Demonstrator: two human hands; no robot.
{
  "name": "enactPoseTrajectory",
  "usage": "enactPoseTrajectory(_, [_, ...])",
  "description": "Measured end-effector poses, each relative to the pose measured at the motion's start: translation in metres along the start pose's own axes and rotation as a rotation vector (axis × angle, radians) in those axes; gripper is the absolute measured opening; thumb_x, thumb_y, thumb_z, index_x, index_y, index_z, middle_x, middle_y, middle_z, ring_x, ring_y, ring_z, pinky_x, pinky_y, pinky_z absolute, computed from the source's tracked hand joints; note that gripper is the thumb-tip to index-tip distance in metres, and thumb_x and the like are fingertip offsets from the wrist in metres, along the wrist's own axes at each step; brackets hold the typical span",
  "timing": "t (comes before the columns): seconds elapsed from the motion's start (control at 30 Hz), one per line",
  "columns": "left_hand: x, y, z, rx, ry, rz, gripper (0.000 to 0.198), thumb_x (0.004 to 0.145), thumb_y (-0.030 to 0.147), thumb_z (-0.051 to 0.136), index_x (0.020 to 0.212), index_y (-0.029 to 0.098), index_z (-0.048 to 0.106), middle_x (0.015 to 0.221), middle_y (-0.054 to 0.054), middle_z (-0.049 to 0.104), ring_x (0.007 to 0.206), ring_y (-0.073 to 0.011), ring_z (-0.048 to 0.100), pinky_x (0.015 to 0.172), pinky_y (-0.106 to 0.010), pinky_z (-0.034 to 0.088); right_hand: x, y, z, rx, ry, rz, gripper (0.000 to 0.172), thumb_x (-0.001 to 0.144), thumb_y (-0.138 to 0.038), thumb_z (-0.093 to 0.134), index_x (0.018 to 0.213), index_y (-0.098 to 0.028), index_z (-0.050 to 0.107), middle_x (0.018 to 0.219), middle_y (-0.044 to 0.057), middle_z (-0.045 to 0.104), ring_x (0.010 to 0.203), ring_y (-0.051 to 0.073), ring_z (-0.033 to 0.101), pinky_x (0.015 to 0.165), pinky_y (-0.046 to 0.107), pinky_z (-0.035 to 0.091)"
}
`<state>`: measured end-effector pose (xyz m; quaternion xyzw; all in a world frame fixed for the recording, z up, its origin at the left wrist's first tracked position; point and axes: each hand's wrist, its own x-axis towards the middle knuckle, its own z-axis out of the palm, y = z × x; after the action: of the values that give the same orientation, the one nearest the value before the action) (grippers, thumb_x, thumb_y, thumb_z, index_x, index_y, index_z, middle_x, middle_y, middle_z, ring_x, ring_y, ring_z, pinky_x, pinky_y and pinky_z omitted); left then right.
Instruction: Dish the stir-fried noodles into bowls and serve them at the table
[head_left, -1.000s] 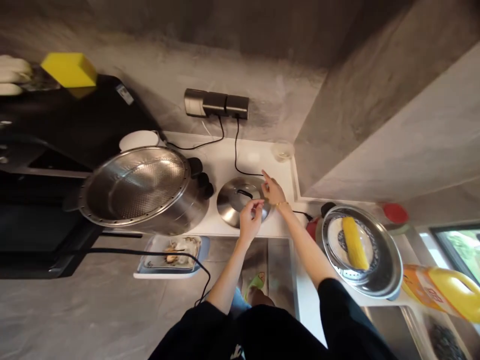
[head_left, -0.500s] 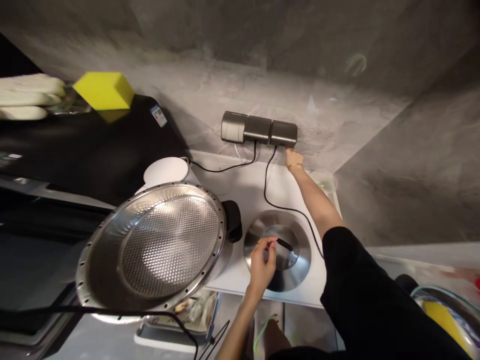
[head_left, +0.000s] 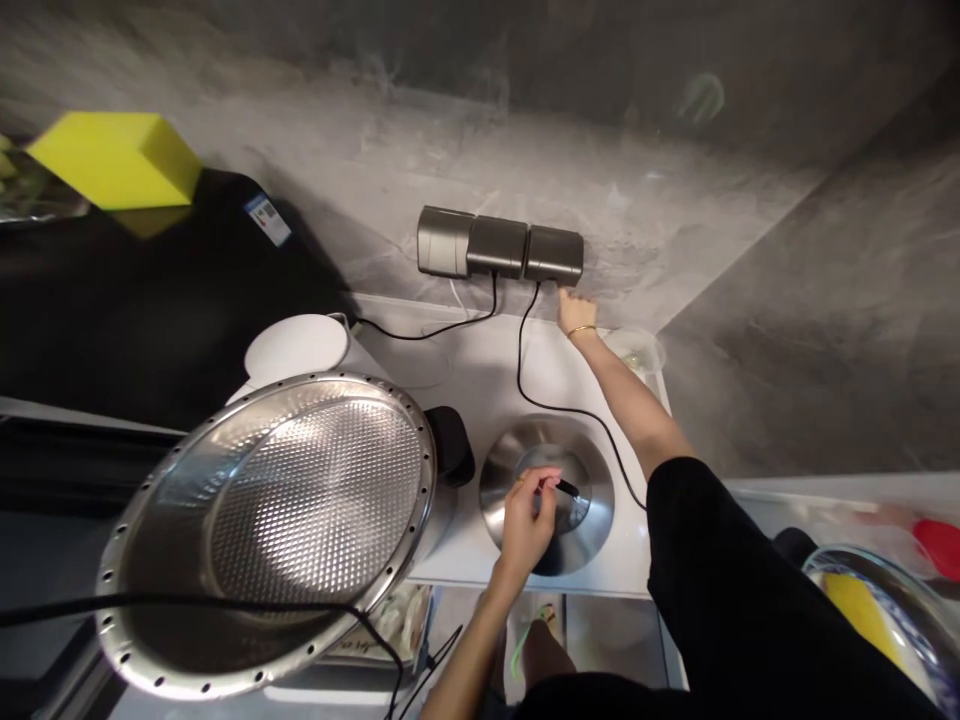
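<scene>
My left hand (head_left: 527,522) pinches the black handle (head_left: 564,487) of a round steel lid (head_left: 592,535), which rests on the white counter (head_left: 420,380). My right hand (head_left: 578,312), with a thin gold bracelet at the wrist, reaches to the back wall. Its index finger is stretched up against the lower edge of the rightmost grey socket cover (head_left: 555,255), the other fingers curled, nothing visible in them. A black cord (head_left: 520,365) hangs from that cover and runs over the counter past the lid.
Left of the lid is a large perforated-rim steel pot (head_left: 322,500) with a black side handle, tilted towards me. Behind it stands a white round-topped container (head_left: 296,348). A yellow block (head_left: 120,160) sits on a black surface. Right, a plastic tub (head_left: 637,350) touches the wall.
The view has shifted slightly right, so the pot and socket covers appear further left. My left hand stays on the lid handle and my right hand stays at the socket cover.
</scene>
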<state>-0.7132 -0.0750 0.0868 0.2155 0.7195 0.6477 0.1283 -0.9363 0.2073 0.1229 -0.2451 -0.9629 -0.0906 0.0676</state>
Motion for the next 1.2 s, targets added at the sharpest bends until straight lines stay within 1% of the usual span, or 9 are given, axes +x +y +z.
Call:
enactPoseTrajectory(0.1, [-0.001,0.009,0.001,0.006,-0.019,-0.013,0.019,0.091,0.022,0.05,0.099,0.021,0.067,0.092,-0.005,0.07,0.083,-0.0162,0.064,0.077,-0.028,0.049,-0.04,-0.003,0.001,0.183,-0.086,0.122,0.055,0.087,-0.014,0.045,0.141,-0.016,0.039,0.109,0.015,0.066,0.094,0.023,0.063,0.082,0.033,0.043])
enactPoseTrajectory(0.2, [-0.001,0.023,0.005,-0.004,-0.034,-0.021,0.019,0.091,0.027,0.049,0.096,0.021,0.066,0.091,-0.005,0.071,0.085,-0.0174,0.065,0.077,-0.029,0.05,-0.103,-0.004,-0.001,0.496,-0.143,0.269,0.039,0.086,-0.024,0.047,0.123,-0.013,0.054,0.096,0.01,0.067,0.085,0.019,0.061,0.076,0.027,0.043])
enactPoseTrajectory(0.4, [-0.013,0.053,0.039,-0.103,-0.092,0.022,0.023,0.09,0.037,0.052,0.096,0.019,0.065,0.093,-0.006,0.07,0.087,-0.0174,0.066,0.08,-0.029,0.051,-0.289,0.01,-0.01,0.942,-0.229,0.158,0.011,0.074,-0.019,0.052,0.072,-0.017,0.063,0.071,0.001,0.062,0.071,0.015,0.057,0.066,0.024,0.043])
enactPoseTrajectory(0.47, [-0.027,0.062,0.056,-0.129,-0.15,0.044,0.024,0.089,0.038,0.052,0.098,0.019,0.065,0.094,-0.006,0.07,0.087,-0.017,0.066,0.08,-0.028,0.051,-0.36,0.017,-0.019,0.988,-0.278,0.14,0.009,0.071,-0.02,0.059,0.077,-0.017,0.066,0.073,0.002,0.066,0.072,0.018,0.06,0.067,0.026,0.046])
enactPoseTrajectory(0.57, [-0.056,0.072,0.084,-0.138,-0.251,0.101,0.023,0.09,0.036,0.051,0.099,0.019,0.065,0.092,-0.006,0.069,0.087,-0.0163,0.065,0.079,-0.028,0.051,-0.461,0.033,-0.04,1.172,-0.312,0.057,0.041,0.068,-0.027,0.071,0.108,-0.017,0.066,0.102,0.007,0.07,0.093,0.023,0.065,0.078,0.031,0.052])
enactPoseTrajectory(0.63, [-0.079,0.076,0.101,-0.135,-0.3,0.14,0.023,0.09,0.035,0.051,0.099,0.018,0.064,0.092,-0.006,0.069,0.086,-0.0158,0.065,0.08,-0.027,0.05,-0.52,0.048,-0.058,1.28,-0.3,0.143,0.051,0.074,-0.034,0.069,0.121,-0.017,0.062,0.118,0.01,0.067,0.104,0.025,0.064,0.085,0.035,0.053])
enactPoseTrajectory(0.8, [-0.133,0.073,0.133,-0.047,-0.342,0.197,0.025,0.089,0.036,0.053,0.099,0.018,0.066,0.099,-0.008,0.069,0.089,-0.0167,0.063,0.079,-0.028,0.049,-0.641,0.094,-0.109,1.415,-0.209,0.477,0.037,0.088,-0.039,0.054,0.121,-0.024,0.064,0.12,0.006,0.068,0.104,0.021,0.067,0.084,0.036,0.056])
enactPoseTrajectory(1.0, [-0.183,0.076,0.165,0.131,-0.355,0.232,0.029,0.088,0.036,0.052,0.098,0.017,0.07,0.095,-0.008,0.07,0.079,-0.0157,0.062,0.07,-0.025,0.047,-0.741,0.154,-0.136,1.298,-0.035,0.738,0.037,0.088,-0.044,0.052,0.113,-0.021,0.068,0.098,0.008,0.073,0.073,0.018,0.069,0.061,0.031,0.055])
enactPoseTrajectory(1.2, [-0.2,0.111,0.189,0.163,-0.419,0.268,0.03,0.087,0.035,0.052,0.1,0.017,0.071,0.088,-0.007,0.073,0.072,-0.0159,0.063,0.064,-0.026,0.047,-0.767,0.217,-0.155,1.153,0.211,0.869,0.04,0.084,-0.047,0.056,0.107,-0.017,0.069,0.084,0.007,0.072,0.058,0.014,0.057,0.053,0.027,0.046])
